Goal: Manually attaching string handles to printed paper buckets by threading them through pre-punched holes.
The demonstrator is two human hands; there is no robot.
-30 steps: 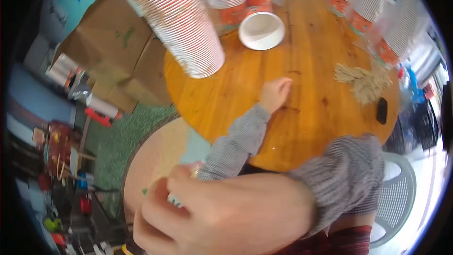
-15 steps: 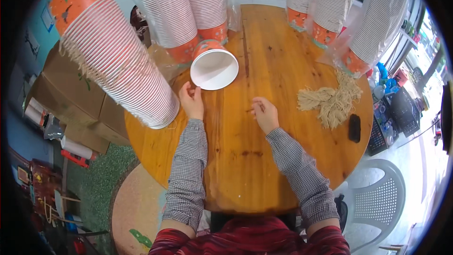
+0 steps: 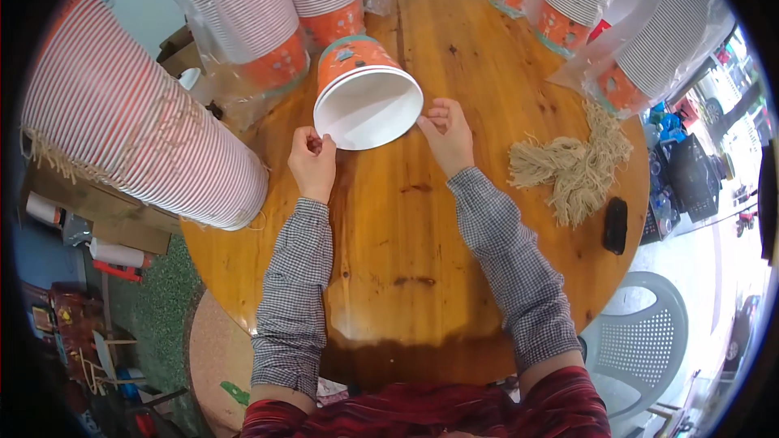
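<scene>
cup stacks (image 3: pixel 243 0) at upper frame: tops cut off by the rim | left hand (image 3: pixel 312 161): fingertips curled in, whether they pinch anything cannot be told | small black object (image 3: pixel 615 225) at right of the surface (image 3: pixel 406 259): too small to identify | clutter at lower left: dark and blurred | torso cut off at bottom edge

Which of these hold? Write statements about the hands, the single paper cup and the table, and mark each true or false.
1. The orange paper cup with a white inside lies on its side, mouth toward the person. True.
2. The left hand and right hand sit at the cup's rim. True.
3. The round wooden table is glass. False: it is wood.
4. The bundle of tan string lies under the left hand. False: it lies right of the right hand.
5. A small black oblong object lies near the string. True.
</scene>
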